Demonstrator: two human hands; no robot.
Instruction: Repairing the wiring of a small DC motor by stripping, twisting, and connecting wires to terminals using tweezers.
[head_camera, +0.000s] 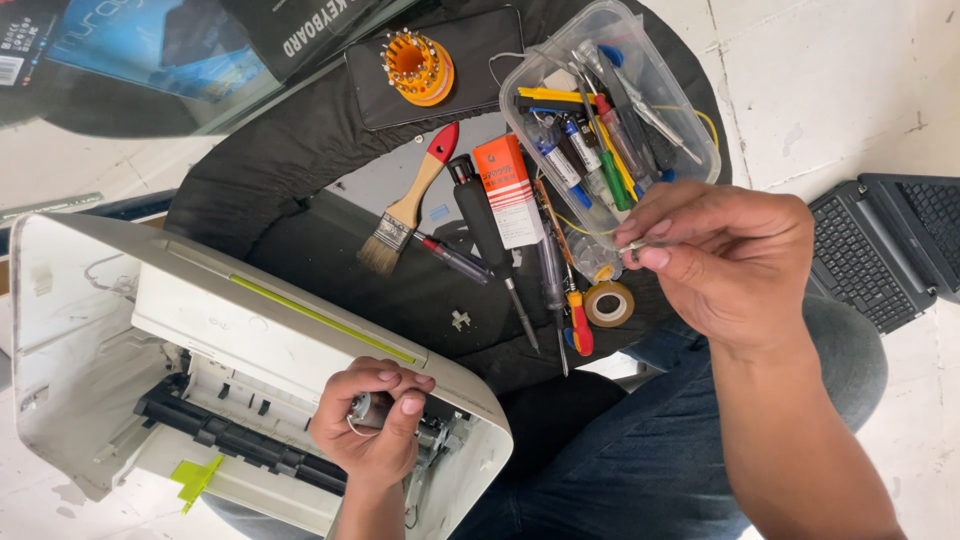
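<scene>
Carefully: left hand (372, 425) grips a small motor (368, 408) inside the white printer (250, 340); above-right of the printer, right hand (725, 255) pinches a thin metal tool (632, 245). Steady the motor first.

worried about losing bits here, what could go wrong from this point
1. The right hand pinches a thin metal tool only at the fingertips, over the tool box; it could slip and drop among the clutter.
2. The left hand grips a small motor inside the open printer; a tug may strain the thin wire looped by it.
3. A small white clip lies loose on the dark cloth and could get lost.
</scene>
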